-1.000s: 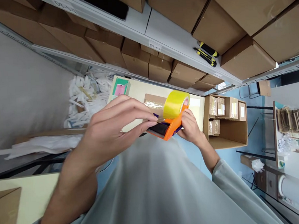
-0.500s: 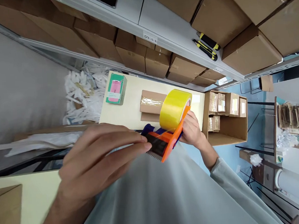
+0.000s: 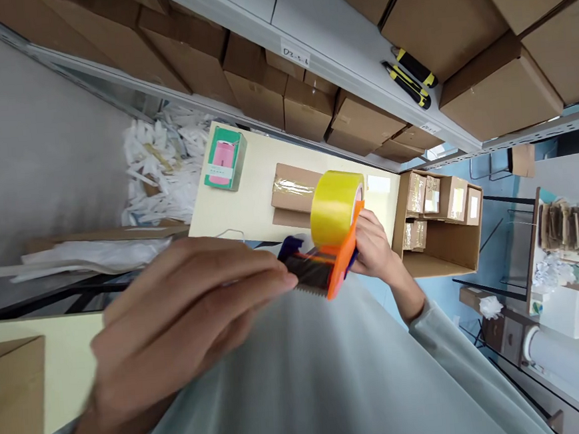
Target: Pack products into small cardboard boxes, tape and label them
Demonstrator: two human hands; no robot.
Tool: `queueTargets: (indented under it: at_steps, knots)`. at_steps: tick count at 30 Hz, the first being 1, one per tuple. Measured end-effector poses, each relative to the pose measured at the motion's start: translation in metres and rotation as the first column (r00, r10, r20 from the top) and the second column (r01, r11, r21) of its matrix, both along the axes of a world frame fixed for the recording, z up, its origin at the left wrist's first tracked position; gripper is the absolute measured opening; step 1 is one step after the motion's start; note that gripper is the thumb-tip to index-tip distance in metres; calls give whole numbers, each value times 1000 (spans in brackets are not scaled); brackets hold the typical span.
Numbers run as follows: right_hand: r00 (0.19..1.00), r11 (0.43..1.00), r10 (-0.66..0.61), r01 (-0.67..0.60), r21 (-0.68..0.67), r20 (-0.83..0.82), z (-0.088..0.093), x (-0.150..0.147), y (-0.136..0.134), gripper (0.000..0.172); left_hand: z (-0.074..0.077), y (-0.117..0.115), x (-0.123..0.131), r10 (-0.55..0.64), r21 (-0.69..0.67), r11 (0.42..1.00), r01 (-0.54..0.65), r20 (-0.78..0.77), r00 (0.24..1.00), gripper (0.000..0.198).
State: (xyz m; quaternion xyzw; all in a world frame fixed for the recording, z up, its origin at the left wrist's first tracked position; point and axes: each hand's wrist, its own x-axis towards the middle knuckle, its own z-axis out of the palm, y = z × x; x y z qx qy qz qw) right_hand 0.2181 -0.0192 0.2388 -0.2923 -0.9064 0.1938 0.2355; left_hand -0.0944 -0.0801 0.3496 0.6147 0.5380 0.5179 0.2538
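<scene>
Pale tabletop [image 3: 258, 172] — brown box [image 3: 297, 176] taped, big carton [image 3: 447, 253] part full.
Right hand's [image 3: 373, 245] grip is around the orange tape cutter [image 3: 341, 258], before the shirt [image 3: 302, 376]; left hand [image 3: 177, 313] at its toothed end — can't tell if pinching.

From here I count one tape dispenser [image 3: 342, 261], one yellow tape roll [image 3: 333, 208] and one green box [image 3: 223, 156]. Of utility knives [image 3: 417, 68], I see two.

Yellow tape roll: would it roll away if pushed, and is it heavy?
Likely not far: the yellow tape roll is round, but the orange dispenser it's mounted in should stop it. Its broad band hints at some weight. The glossy surface may feel slick.
</scene>
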Motion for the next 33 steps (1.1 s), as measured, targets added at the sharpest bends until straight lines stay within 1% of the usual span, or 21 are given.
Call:
queueTargets:
  at_steps: [1, 3, 4, 5, 7, 8, 9, 10, 11, 13, 14, 16, 18, 20, 23, 25, 26, 28, 30, 33]
  knots:
    - [1000, 1000, -8, 8, -19, 4, -1, 1, 1, 33, -7, 3, 4, -21, 43, 999, 23, -40, 999, 37]
    - [999, 996, -12, 14, -86, 32, -6, 4, 2, 32, -27, 8, 10, -75, 117, 989, 92, -144, 987, 33]
    - [999, 992, -7, 13, -126, 51, -9, 5, 2, 33, -39, 10, 10, -57, 124, 989, 77, -158, 986, 28]
    - [997, 986, -5, 17, -166, 72, -12, 6, 1, 35, -51, 12, 9, -25, 108, 993, 42, -148, 989, 22]
    - [992, 968, -22, 52, -244, 126, -20, 8, 1, 41, -78, 12, 3, 96, 45, 995, -92, -96, 991, 9]
    - [986, 956, -36, 81, -283, 160, -23, 9, 1, 44, -91, 13, -1, 168, -4, 986, -169, -60, 984, 9]
    - [979, 940, -47, 110, -324, 198, -26, 11, 2, 46, -105, 13, -5, 232, -69, 970, -232, -15, 973, 14]
    - [970, 920, -49, 137, -368, 238, -28, 12, 5, 48, -120, 15, -9, 277, -153, 951, -268, 38, 960, 19]
    - [960, 896, -41, 158, -416, 276, -30, 14, 9, 50, -135, 17, -12, 299, -255, 930, -264, 106, 948, 23]
    - [942, 835, -3, 187, -518, 336, -30, 17, 23, 50, -165, 27, -15, 322, -455, 872, -180, 258, 911, 29]
    - [933, 798, 16, 204, -567, 359, -29, 18, 33, 50, -180, 33, -15, 336, -529, 839, -129, 317, 887, 32]
    - [918, 712, 46, 246, -657, 393, -27, 18, 56, 49, -206, 48, -13, 382, -626, 777, -58, 396, 835, 32]
    - [913, 615, 71, 277, -738, 402, -25, 15, 82, 50, -227, 64, -10, 441, -681, 731, -29, 440, 783, 26]
    - [922, 500, 104, 277, -821, 374, -26, 10, 107, 55, -241, 77, -7, 490, -713, 701, -18, 463, 739, 21]
    - [932, 314, 156, 267, -911, 326, -33, -2, 138, 60, -257, 88, -6, 531, -741, 671, 5, 486, 694, 18]
    - [931, 224, 176, 279, -934, 320, -41, -9, 152, 63, -267, 92, -7, 556, -759, 651, 25, 499, 665, 18]
    - [929, 195, 184, 287, -938, 322, -46, -13, 158, 63, -272, 93, -8, 570, -769, 639, 35, 503, 650, 19]
    - [922, 154, 204, 302, -941, 329, -54, -20, 165, 64, -283, 93, -8, 600, -790, 611, 52, 505, 620, 21]
    - [910, 128, 236, 320, -939, 342, -61, -24, 168, 63, -295, 94, -8, 626, -808, 586, 60, 498, 601, 22]
    - [888, 102, 272, 356, -929, 370, -67, -29, 170, 61, -312, 94, -7, 642, -827, 561, 46, 469, 607, 24]
